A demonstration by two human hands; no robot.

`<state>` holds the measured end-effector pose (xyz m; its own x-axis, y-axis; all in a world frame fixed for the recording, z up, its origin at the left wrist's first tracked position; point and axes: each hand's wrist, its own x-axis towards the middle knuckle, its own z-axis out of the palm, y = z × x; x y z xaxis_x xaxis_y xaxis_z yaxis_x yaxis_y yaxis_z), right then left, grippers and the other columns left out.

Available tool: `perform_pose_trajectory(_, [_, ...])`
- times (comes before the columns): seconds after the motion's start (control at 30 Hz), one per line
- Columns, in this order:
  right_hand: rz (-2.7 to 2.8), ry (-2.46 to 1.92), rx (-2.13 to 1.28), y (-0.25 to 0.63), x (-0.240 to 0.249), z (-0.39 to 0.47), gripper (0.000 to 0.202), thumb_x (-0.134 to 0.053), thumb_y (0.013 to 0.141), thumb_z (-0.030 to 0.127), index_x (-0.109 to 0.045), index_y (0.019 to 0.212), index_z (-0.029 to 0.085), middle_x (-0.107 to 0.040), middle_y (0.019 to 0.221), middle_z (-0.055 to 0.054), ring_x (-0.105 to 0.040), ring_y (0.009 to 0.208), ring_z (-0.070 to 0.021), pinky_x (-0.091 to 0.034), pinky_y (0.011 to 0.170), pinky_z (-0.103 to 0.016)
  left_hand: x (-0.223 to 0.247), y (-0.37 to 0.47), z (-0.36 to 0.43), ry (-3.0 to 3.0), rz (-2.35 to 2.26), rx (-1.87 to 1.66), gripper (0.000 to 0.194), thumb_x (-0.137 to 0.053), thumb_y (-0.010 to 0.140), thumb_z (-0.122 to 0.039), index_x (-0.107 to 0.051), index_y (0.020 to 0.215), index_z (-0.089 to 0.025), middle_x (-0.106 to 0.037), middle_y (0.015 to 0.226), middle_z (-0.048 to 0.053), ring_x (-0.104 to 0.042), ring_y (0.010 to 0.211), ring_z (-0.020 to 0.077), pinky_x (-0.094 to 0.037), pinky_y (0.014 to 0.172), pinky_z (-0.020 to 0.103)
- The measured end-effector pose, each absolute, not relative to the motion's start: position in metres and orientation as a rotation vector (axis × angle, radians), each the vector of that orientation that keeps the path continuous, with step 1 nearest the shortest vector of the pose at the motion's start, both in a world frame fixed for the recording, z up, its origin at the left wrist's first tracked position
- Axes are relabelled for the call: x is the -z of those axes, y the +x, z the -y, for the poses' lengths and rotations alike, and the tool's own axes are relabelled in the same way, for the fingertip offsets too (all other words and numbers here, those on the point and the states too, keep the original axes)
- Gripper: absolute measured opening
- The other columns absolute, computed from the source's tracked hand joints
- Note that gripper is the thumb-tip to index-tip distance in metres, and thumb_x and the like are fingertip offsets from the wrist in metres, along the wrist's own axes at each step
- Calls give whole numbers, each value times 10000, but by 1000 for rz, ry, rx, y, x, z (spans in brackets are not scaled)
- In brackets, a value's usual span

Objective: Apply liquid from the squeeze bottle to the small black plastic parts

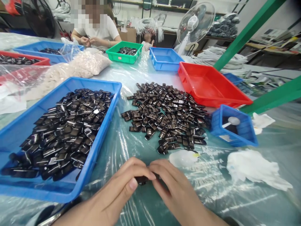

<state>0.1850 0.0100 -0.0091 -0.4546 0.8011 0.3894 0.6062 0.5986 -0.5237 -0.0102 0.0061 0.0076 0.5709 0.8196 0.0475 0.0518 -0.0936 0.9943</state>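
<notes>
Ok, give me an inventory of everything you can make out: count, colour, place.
Large tray: one, blue, left
Side trays: two, red, right and far left
Rear trays: at least two, blue, back
Green tray: one, green, back centre
Small parts: uncountable, dark, heaped centre and inside trays
Small bin: one, blue, right, with white spoon
Filled bag: one, clear, pale contents, back left
Crumpled cloths: two, white, right
Fans: two, black and white, background
Beams: two, green, right
Co-worker: one, white top, opposite
Handled part: one visible, dark, front centre
Left hand: one, bare, front
Right hand: one, bare, front
</notes>
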Motion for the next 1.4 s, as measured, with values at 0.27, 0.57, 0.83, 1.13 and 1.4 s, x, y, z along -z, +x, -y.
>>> perform_pose_trajectory(0.27, [1964, -1067, -574, 191, 3, -4, 257, -491, 835, 36, -590, 965, 234, -680, 841, -18, -675, 752, -135, -562, 640, -237, 3, -5, -10, 1454, -700, -831, 325, -291, 1011, -444, -579, 1110, -331, -499, 946, 11, -504, 829, 174, -410, 785, 300])
perform_pose_trajectory(0.57, [2302, -1124, -399, 195, 4, 2, 327, -364, 906, 38, -631, 1010, 195, -644, 915, -78, -628, 884, -192, -564, 742, -317, -2, -5, -6, 1449, -826, -757, 398, -315, 980, -521, -631, 1030, -285, -479, 948, 25, -524, 788, 182, -415, 776, 322])
perform_pose_trajectory(0.83, [2107, -1082, -714, 195, 2, 2, 215, -416, 876, 26, -498, 973, 200, -572, 864, -26, -574, 788, -139, -512, 681, -241, 13, -8, -18, 1093, -947, -588, 423, -328, 981, -519, -607, 1025, -204, -386, 637, -38, -321, 540, 125, -265, 519, 255])
perform_pose_trajectory(1.13, [2167, -1112, -812, 199, 6, 3, 335, -404, 880, 37, -570, 1111, 215, -582, 935, -54, -604, 842, -148, -538, 732, -269, 17, -7, -23, 1004, -818, -576, 231, -537, 878, -389, -628, 895, -177, -397, 595, -45, -325, 435, 80, -330, 457, 225])
perform_pose_trajectory(1.4, [1869, -1020, -957, 199, 1, -1, 308, -490, 845, 24, -621, 1006, 252, -655, 873, -11, -641, 778, -123, -530, 667, -230, 16, -9, -23, 1035, -792, -551, 177, -519, 843, -280, -619, 751, -166, -531, 653, 6, -394, 468, 95, -349, 491, 245])
